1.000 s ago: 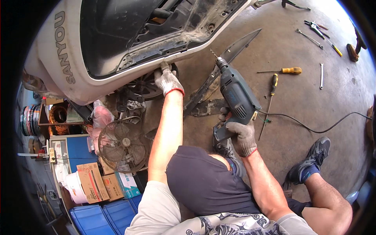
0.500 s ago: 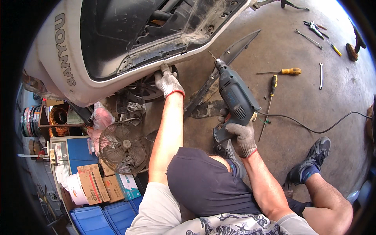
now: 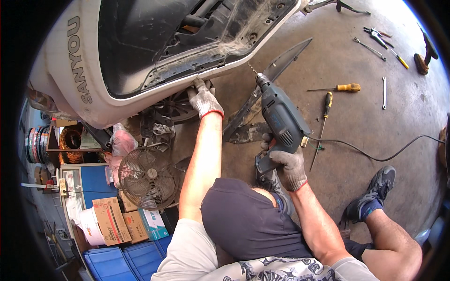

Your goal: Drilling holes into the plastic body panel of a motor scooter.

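In a grey work glove with a red cuff, my right hand (image 3: 288, 166) is closed around the pistol grip of a dark grey electric drill (image 3: 282, 114). The drill's twist bit (image 3: 252, 69) points up and away from me, just apart from the lower rim of a white vehicle body panel (image 3: 140, 99). My left hand (image 3: 205, 99), gloved the same way, reaches up to that rim. Its fingers are curled at the panel's edge, with the fingertips partly hidden there. Behind the drill lies a long dark trim strip (image 3: 276, 70) on the concrete floor.
A black power cord (image 3: 370, 152) runs right from the drill. Yellow-handled screwdrivers (image 3: 348, 87), a spanner (image 3: 384, 93) and pliers (image 3: 376, 37) lie on the floor at right. Left stand a round fan (image 3: 149, 178), cardboard boxes (image 3: 111, 220) and blue bins (image 3: 108, 264). A wheel (image 3: 176, 107) shows beneath the panel.
The drill's bit tip has shifted slightly downward in the picture. My left hand has moved a little to the right along the panel's edge; both grips look the same.
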A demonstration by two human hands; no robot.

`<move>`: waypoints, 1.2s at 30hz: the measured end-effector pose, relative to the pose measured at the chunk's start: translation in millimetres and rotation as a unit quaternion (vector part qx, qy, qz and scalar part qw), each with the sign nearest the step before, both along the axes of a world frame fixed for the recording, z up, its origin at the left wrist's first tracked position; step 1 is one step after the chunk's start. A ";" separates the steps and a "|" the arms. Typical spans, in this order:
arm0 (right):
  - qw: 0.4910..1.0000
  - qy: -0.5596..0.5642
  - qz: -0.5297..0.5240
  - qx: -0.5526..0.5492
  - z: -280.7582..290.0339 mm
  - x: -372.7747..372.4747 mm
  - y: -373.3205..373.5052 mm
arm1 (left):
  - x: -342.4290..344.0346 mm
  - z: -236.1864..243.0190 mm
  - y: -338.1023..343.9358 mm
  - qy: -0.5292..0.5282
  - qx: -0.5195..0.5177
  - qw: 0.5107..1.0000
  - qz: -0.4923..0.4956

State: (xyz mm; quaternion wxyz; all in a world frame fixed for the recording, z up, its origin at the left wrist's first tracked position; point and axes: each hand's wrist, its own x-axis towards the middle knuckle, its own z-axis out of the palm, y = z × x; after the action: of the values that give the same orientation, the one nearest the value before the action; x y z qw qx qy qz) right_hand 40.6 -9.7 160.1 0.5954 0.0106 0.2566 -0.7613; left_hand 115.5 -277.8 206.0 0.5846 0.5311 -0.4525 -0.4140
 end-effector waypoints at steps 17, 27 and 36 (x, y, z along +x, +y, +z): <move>1.000 0.007 0.012 0.011 2.3 4.3 -0.1 | -1.7 1.1 0.5 -0.003 0.008 1.000 0.017; 1.000 0.014 0.021 0.010 19.8 3.3 -6.1 | -1.0 -1.7 -1.7 -0.005 0.006 1.000 0.022; 0.999 0.037 0.020 0.003 21.6 2.0 -12.1 | -3.3 -0.4 0.0 0.007 0.010 0.999 0.030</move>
State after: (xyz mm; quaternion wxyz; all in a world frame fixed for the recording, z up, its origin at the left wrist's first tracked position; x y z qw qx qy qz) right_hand 42.6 -21.8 181.6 0.6004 -0.0204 0.2808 -0.7485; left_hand 112.3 -277.8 205.6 0.5942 0.5475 -0.4285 -0.4046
